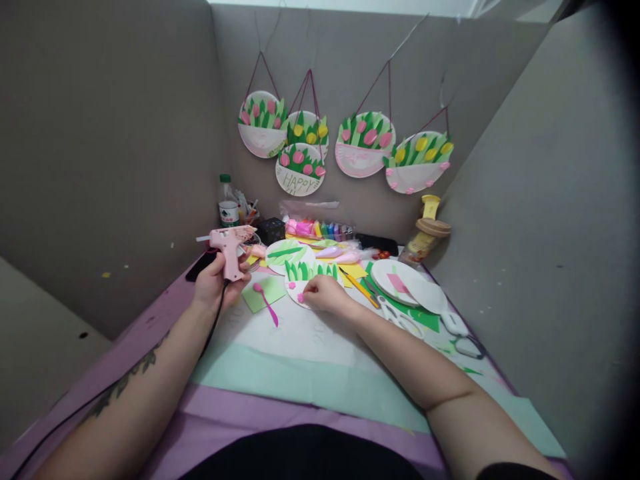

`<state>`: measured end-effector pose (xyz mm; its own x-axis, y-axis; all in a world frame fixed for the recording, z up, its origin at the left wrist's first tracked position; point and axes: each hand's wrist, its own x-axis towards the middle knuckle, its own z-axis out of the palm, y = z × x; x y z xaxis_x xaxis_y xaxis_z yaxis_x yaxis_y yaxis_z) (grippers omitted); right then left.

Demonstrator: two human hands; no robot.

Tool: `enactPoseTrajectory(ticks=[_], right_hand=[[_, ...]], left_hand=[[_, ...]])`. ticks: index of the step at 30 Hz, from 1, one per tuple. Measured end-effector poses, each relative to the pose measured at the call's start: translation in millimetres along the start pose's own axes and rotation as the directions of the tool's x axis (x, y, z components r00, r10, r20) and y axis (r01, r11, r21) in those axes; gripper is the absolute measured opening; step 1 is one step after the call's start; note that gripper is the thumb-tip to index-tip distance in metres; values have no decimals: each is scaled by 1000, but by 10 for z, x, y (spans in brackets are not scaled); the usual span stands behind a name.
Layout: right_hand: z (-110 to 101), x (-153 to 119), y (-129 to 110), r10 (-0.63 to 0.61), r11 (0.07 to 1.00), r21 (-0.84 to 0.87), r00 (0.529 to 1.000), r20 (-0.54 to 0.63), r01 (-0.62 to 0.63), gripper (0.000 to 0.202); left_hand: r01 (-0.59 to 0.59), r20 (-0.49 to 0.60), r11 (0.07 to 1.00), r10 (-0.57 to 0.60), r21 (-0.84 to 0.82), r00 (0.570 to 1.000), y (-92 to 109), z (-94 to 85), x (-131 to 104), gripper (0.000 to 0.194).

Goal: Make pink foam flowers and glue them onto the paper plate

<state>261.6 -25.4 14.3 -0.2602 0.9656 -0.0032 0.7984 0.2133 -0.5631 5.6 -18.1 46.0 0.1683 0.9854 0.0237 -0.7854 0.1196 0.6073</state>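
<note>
Holds a pink glue gun (230,253) in the left hand (218,280), with fingers clamped around the handle, nozzle to the right and a glue stick poking out on the left. Rests the right hand (325,293) over a white paper plate (306,282), with fingers bent down at a small pink flower (301,298); cannot tell a closed pinch from a mere touch. Has this plate near the middle of the desk (250,410), on a white sheet (300,330), with green leaves (299,271) along the upper edge and a second pink flower (292,285) near the left rim. Shows, between left hand and plate, a pink spoon (267,306) lying partly on a light green paper (251,300). Farther back, shows a clear plastic bag (320,230) with a row of coloured pieces inside, pink at the left, then yellow, green and blue. At the back left, shows a green-capped bottle (229,210) with a white label, just beside a holder (249,215) of thin sticks, too blurred to name. At the back right, shows a see-through jar (417,247) with a brown lid, a yellow spool (430,207) above it and contents too unclear to tell. On the grey wall (345,80), shows five hanging plate baskets (261,139), filled with green leaves and pink or yellow tulips.
</note>
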Motion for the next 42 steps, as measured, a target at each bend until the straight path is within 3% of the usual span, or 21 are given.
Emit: enactPoseTrajectory(ticks=[16,37,42], right_hand=[[-1,-24,-20,-65,986,-160,996,-62,55,21],[4,-10,20,-67,985,-164,996,-56,57,19],[52,14,54,-158,980,-143,981,-115,142,21]], left_hand=[[-5,12,1000,5,21,1000,-6,11,-15,34],[-8,-3,1000,8,22,1000,-16,-2,-6,36],[-5,-14,1000,5,11,1000,-19,-18,-3,32]])
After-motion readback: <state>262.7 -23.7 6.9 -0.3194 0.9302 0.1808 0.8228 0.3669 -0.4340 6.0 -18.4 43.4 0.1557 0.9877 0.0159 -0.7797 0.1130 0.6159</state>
